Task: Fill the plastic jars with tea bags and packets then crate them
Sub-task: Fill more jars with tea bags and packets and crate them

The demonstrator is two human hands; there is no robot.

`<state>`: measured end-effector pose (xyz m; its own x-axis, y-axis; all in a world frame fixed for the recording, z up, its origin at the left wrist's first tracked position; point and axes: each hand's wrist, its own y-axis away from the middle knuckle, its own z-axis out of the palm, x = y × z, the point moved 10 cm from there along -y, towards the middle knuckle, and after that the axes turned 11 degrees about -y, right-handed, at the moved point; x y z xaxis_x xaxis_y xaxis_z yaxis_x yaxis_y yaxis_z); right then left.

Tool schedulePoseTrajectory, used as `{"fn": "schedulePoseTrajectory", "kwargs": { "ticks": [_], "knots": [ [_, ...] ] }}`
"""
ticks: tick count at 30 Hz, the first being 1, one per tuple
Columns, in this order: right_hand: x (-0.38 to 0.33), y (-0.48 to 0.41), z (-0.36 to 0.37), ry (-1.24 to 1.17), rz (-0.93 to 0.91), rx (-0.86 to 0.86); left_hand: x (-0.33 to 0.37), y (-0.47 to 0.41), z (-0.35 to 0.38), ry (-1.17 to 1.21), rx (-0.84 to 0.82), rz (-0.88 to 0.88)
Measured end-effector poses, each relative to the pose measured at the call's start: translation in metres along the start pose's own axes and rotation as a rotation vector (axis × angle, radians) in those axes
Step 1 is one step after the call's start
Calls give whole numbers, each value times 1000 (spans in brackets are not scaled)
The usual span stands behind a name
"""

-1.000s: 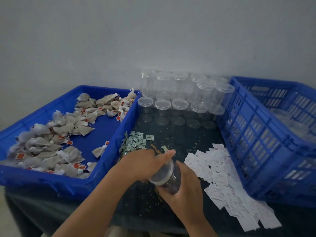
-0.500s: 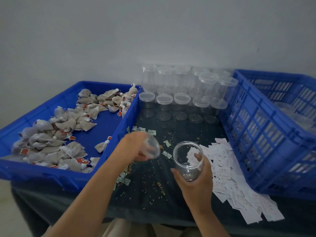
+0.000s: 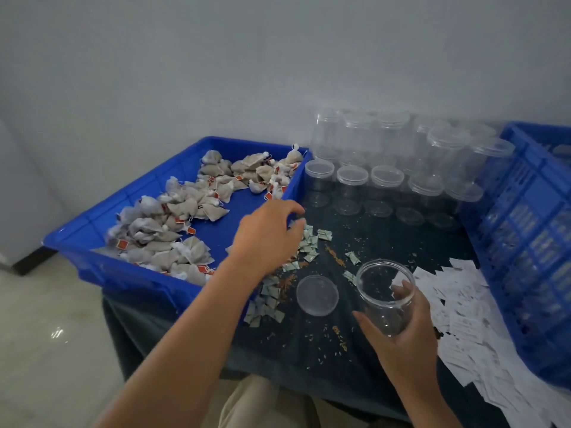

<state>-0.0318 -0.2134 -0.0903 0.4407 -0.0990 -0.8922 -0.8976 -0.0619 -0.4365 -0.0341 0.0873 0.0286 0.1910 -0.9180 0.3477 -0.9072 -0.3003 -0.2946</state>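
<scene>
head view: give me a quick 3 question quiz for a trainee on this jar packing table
1. True or false: the clear lid sits on the held jar.
2. Which hand grips the held jar?
3. The tea bags lie in: A the blue tray; B the held jar; C the clear lid.
Key: 1 false, it lies on the table; 2 the right hand; 3 A.
</scene>
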Motion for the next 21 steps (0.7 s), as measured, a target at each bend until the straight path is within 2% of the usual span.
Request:
{"fn": "schedulePoseTrajectory", "kwargs": {
  "ticks": [2,5,6,8,10,13,16,21],
  "knots": [
    [3,0,2,21,1,-15,-46,-13,-10,-43,-226,-120],
    [4,0,3,48,-8,-17,-130,-6,-5,-423,-601,-291],
    [2,0,2,53,-10,-12,-156,4,-4,-530,-677,-365],
    [1,1,3,52,-10,-5,-193,26,3,-572,-775,-493],
    [1,2,2,51,-1,3,-203,42,23,-547,-879,-465],
    [1,1,3,44,11,-6,-194,40,39,-537,-853,-306],
    [2,1,3,20,48,-12,-175,29,45,-368,-746,-188],
    [-1,3,5,-38,92,-27,-156,10,36,-192,-516,-109]
  ]
}}
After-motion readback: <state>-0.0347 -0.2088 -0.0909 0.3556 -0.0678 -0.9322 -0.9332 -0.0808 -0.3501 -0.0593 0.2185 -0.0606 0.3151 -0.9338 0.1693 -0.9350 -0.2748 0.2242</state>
